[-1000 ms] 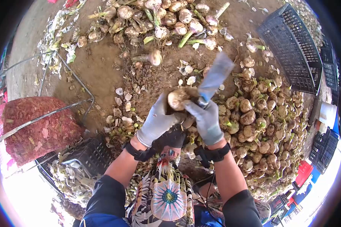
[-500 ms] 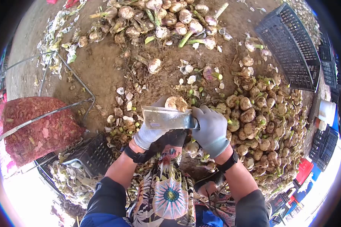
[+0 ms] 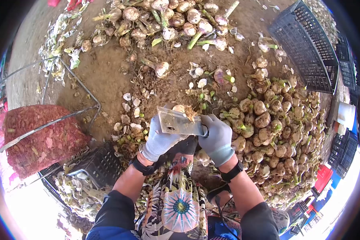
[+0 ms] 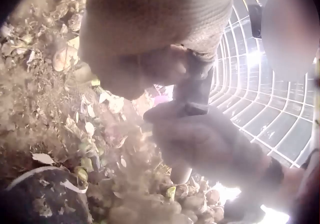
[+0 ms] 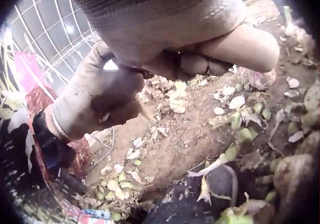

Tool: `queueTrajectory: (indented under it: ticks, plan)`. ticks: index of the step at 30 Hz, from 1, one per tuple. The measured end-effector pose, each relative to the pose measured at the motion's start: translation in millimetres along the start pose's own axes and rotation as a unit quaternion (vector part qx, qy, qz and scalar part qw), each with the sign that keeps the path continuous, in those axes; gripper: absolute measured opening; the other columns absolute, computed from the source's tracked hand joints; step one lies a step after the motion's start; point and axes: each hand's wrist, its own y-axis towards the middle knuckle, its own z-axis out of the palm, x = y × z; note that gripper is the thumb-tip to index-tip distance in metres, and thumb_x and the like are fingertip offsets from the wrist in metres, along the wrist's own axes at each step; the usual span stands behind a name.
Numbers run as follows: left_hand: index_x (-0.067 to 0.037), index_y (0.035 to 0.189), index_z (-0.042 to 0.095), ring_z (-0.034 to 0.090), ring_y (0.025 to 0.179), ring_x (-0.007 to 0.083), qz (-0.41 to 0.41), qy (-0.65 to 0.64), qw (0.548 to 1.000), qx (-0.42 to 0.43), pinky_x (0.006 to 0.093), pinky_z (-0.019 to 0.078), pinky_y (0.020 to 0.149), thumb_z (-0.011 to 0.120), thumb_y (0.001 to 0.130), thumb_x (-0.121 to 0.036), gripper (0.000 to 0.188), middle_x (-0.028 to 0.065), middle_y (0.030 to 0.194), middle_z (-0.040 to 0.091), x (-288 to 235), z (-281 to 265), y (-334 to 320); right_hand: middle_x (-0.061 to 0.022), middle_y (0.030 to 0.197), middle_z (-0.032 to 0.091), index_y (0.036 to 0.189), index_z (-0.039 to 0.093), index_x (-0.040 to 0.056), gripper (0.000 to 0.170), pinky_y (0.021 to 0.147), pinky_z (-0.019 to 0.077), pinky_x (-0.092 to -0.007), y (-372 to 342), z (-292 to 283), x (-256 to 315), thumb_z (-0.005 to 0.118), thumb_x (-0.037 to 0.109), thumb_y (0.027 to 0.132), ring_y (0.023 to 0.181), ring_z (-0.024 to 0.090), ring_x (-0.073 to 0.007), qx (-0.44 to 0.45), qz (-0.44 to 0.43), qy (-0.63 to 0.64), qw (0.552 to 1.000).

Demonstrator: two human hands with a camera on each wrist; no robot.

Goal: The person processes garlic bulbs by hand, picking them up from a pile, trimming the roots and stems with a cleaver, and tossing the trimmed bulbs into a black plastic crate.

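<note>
My gloved left hand (image 3: 161, 138) holds a garlic bulb (image 3: 179, 108) with its dry roots (image 3: 191, 113) turned to the right. In my gloved right hand (image 3: 217, 137) is a broad cleaver (image 3: 176, 122), gripped by its handle. Its blade lies across the near side of the bulb and covers part of it and of the left fingers. The left wrist view has my right hand (image 4: 205, 136) just below the left one (image 4: 155, 34). In the right wrist view, both hands are close together, and the left fingers (image 5: 117, 91) curl.
Trimmed-looking garlic is heaped on the right (image 3: 276, 132); stemmed garlic (image 3: 176, 20) lies ahead. A black crate (image 3: 308, 48) stands at back right. To the left are a red mesh sack (image 3: 44, 138), a metal frame (image 3: 78, 82) and another black crate (image 3: 102, 166). Peelings litter the ground.
The cleaver has swung from pointing up and away to lying leftward across the bulb, and has since tilted slightly. A stemmed garlic bulb, blurred in motion earlier, now rests on the ground ahead.
</note>
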Motion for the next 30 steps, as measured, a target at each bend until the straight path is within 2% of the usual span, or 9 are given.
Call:
queueTrajectory:
  ticks: [2, 4, 9, 11, 18, 20, 22, 25, 30]
  plan:
    - [-0.001, 0.129, 0.055, 0.067, 0.094, 0.0153, -0.033, 0.024, 0.999, 0.026, 0.0307, 0.0559, 0.084, 0.087, 0.068, -0.012, 0.070, 0.0073, 0.105, 0.070, -21, -8, 2, -0.0107, 0.088, 0.066, 0.098, 0.067, 0.0136, 0.018, 0.070, 0.0530, -0.0414, 4, 0, -10, 0.065, 0.013, 0.080, 0.082, 0.067, -0.0334, 0.006, 0.010, -0.005, 1.000]
    - [-0.002, 0.121, 0.060, 0.067, 0.090, 0.0154, -0.033, 0.017, 0.995, 0.092, 0.0306, 0.0557, 0.083, 0.091, 0.064, -0.019, 0.067, 0.0071, 0.102, 0.070, -43, -13, 0, -0.0119, 0.094, 0.071, 0.103, 0.068, 0.0128, 0.021, 0.073, 0.0544, -0.0389, 16, -5, -36, 0.067, 0.017, 0.083, 0.087, 0.069, -0.0334, 0.187, 0.276, -0.030, 0.942]
    - [-0.001, 0.117, 0.061, 0.066, 0.102, 0.0208, -0.087, -0.066, 0.983, 0.146, 0.0354, 0.0531, 0.086, 0.085, 0.075, -0.022, 0.052, 0.0110, 0.109, 0.066, -56, -7, 17, -0.0147, 0.081, 0.072, 0.105, 0.071, 0.0073, 0.029, 0.070, 0.0545, -0.0374, -6, -2, -76, 0.072, 0.022, 0.080, 0.075, 0.070, -0.0318, 0.048, 0.203, 0.158, 0.965]
    - [-0.005, 0.110, 0.065, 0.067, 0.096, 0.0287, 0.047, 0.088, 0.989, 0.112, 0.0376, 0.0529, 0.083, 0.079, 0.078, -0.018, 0.038, 0.0123, 0.109, 0.065, -29, -3, 19, -0.0160, 0.081, 0.071, 0.106, 0.071, 0.0068, 0.029, 0.069, 0.0543, -0.0359, -3, -4, -57, 0.071, 0.022, 0.080, 0.075, 0.069, -0.0350, 0.069, 0.145, 0.228, 0.960]
    - [-0.013, 0.087, 0.072, 0.062, 0.089, 0.0324, 0.235, 0.373, 0.870, 0.219, 0.0456, 0.0493, 0.084, 0.069, 0.068, -0.010, 0.020, 0.0046, 0.103, 0.066, -40, -18, 37, -0.0184, 0.085, 0.070, 0.105, 0.070, 0.0079, 0.029, 0.071, 0.0547, -0.0404, 24, -15, -17, 0.070, 0.023, 0.080, 0.081, 0.069, -0.0374, 0.132, 0.079, 0.152, 0.976]
    - [-0.016, 0.083, 0.071, 0.062, 0.094, 0.0332, 0.284, 0.387, 0.850, 0.218, 0.0465, 0.0502, 0.083, 0.069, 0.067, -0.007, 0.018, 0.0034, 0.106, 0.067, -58, -19, 39, -0.0180, 0.087, 0.072, 0.102, 0.071, 0.0099, 0.025, 0.071, 0.0554, -0.0405, 9, 14, -59, 0.070, 0.025, 0.082, 0.085, 0.070, -0.0352, 0.169, 0.174, 0.018, 0.970]
    - [-0.016, 0.098, 0.070, 0.064, 0.098, 0.0335, 0.252, 0.293, 0.897, 0.217, 0.0442, 0.0544, 0.081, 0.068, 0.070, -0.006, 0.030, 0.0043, 0.107, 0.067, -73, 17, 40, -0.0105, 0.087, 0.075, 0.104, 0.072, 0.0091, 0.023, 0.068, 0.0553, -0.0355, -25, 25, -56, 0.072, 0.020, 0.084, 0.078, 0.072, -0.0238, 0.152, 0.221, 0.328, 0.906]
    - [-0.010, 0.114, 0.063, 0.069, 0.089, 0.0301, 0.327, 0.106, 0.898, 0.275, 0.0407, 0.0581, 0.074, 0.065, 0.078, -0.004, 0.037, 0.0113, 0.114, 0.064, -107, 63, 48, -0.0065, 0.084, 0.073, 0.104, 0.072, 0.0061, 0.023, 0.065, 0.0525, -0.0307, -21, 23, -54, 0.074, 0.014, 0.083, 0.075, 0.067, -0.0167, 0.128, 0.244, 0.345, 0.897]
    - [-0.009, 0.132, 0.048, 0.069, 0.083, 0.0361, 0.065, 0.265, 0.962, 0.021, 0.0425, 0.0581, 0.074, 0.068, 0.075, -0.008, 0.060, 0.0204, 0.124, 0.058, -48, -18, 126, -0.0003, 0.079, 0.069, 0.105, 0.072, 0.0012, 0.022, 0.057, 0.0455, -0.0216, -21, 4, -76, 0.075, 0.002, 0.083, 0.065, 0.059, -0.0070, 0.012, 0.353, 0.431, 0.830]
